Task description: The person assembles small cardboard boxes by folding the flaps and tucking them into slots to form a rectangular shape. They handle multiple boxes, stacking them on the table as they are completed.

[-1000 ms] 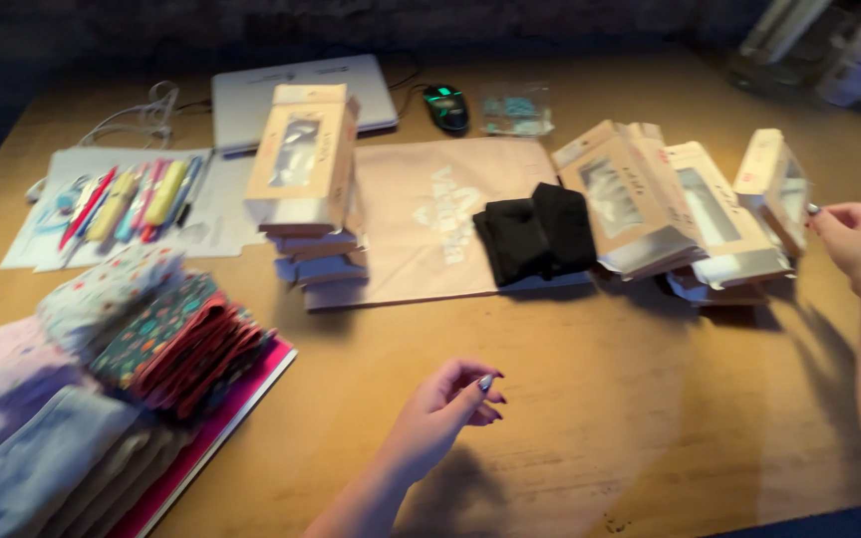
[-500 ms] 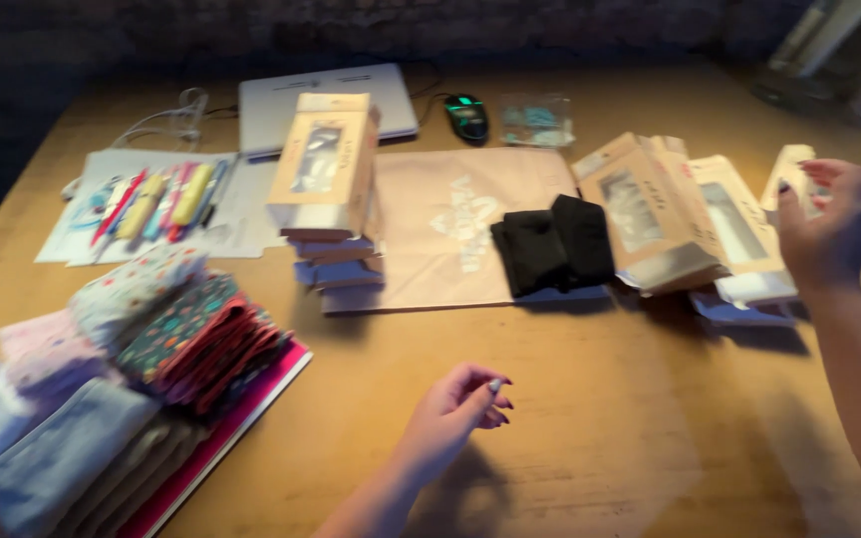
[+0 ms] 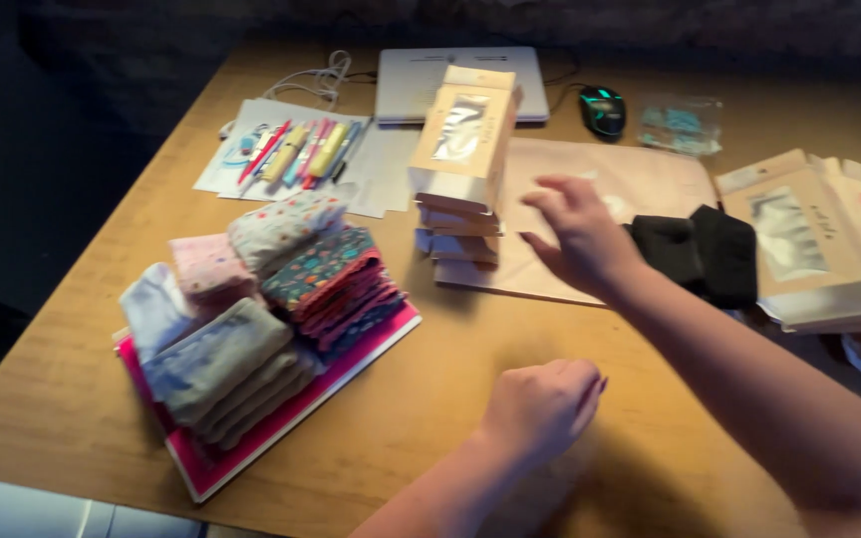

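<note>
I see my right hand [image 3: 580, 234] reaching across the desk [image 3: 430, 399], blurred, fingers [image 3: 560, 187] spread open and holding nothing. It hovers just beside the stack of window boxes [image 3: 462, 169], over the brown paper sheet [image 3: 620, 179] that lies under the stack; I cannot tell whether the fingertips touch the stack. The stack stands near the middle of the desk, its top box tilted and larger than the flat ones beneath.

My left hand [image 3: 542, 406] rests low on the desk, nearer to me, curled into a loose fist with the knuckles up. I cannot tell whether anything is inside it.

Just right of the right hand lies a bundle of black folded cloth [image 3: 700, 254] on the edge of the paper sheet. Further right, a pile of flat window packets [image 3: 814, 244] leans at the desk's right side.

On the left, folded patterned cloths [image 3: 271, 289] stand in rows on a pink tray [image 3: 281, 418]. Behind them, coloured pens [image 3: 301, 151] lie on white papers [image 3: 371, 174]. At the far edge sit a closed laptop [image 3: 421, 75], a white cable [image 3: 316, 80], a dark mouse [image 3: 602, 110] with a green glow, and a small clear bag [image 3: 682, 122].
</note>
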